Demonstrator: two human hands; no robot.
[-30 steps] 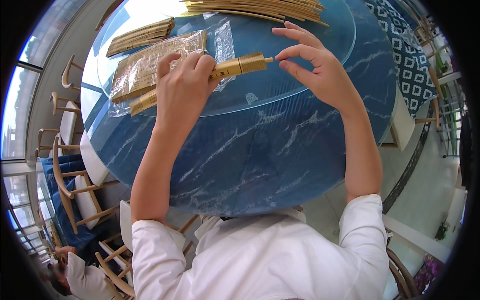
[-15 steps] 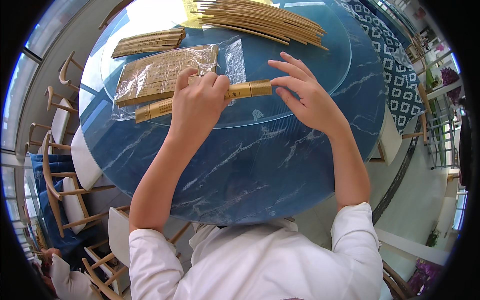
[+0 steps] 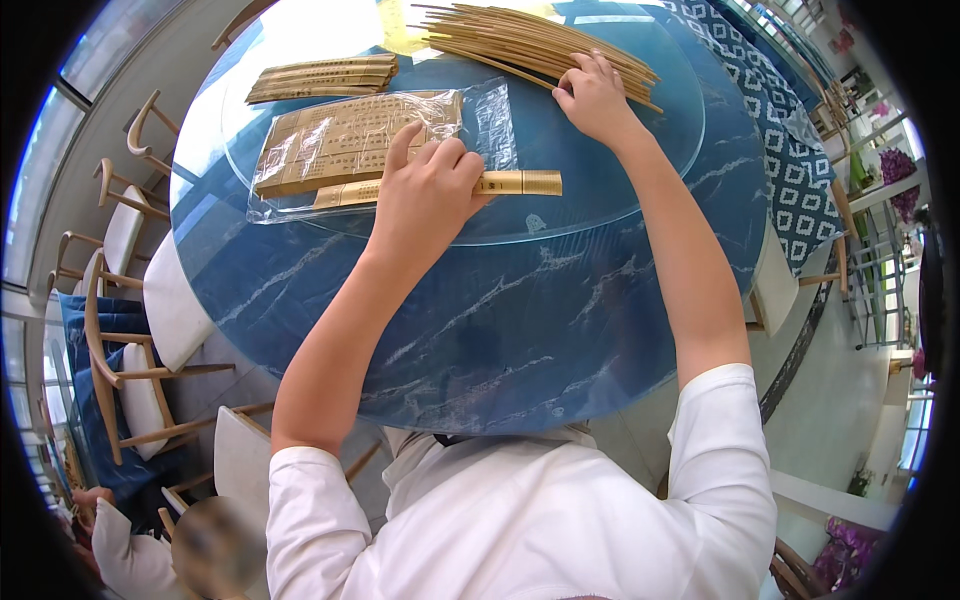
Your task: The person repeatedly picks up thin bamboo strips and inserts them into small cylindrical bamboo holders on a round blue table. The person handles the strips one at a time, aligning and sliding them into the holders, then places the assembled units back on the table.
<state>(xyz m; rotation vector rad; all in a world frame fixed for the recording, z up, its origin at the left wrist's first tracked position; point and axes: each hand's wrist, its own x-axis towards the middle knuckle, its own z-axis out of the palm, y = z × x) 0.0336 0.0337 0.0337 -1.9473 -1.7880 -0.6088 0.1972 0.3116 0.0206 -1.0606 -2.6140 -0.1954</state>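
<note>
My left hand (image 3: 428,192) is closed around a long tan paper sleeve (image 3: 520,183) and holds it flat on the glass turntable (image 3: 590,215). Its free end points right. Just behind the hand lies a clear plastic bag of tan sleeves (image 3: 345,140). My right hand (image 3: 595,98) has reached to the far side and rests its fingers on a loose pile of bare bamboo chopsticks (image 3: 520,40). I cannot tell whether it has pinched any.
A small stack of tan sleeves (image 3: 320,78) lies at the far left of the turntable. The round blue marbled table (image 3: 500,340) carries it all. Wooden chairs with white cushions (image 3: 130,370) stand at the left, and another person (image 3: 200,545) sits at the lower left.
My right hand has left the sleeve's right end and moved up and away to the chopstick pile. My left hand keeps the sleeve on the glass.
</note>
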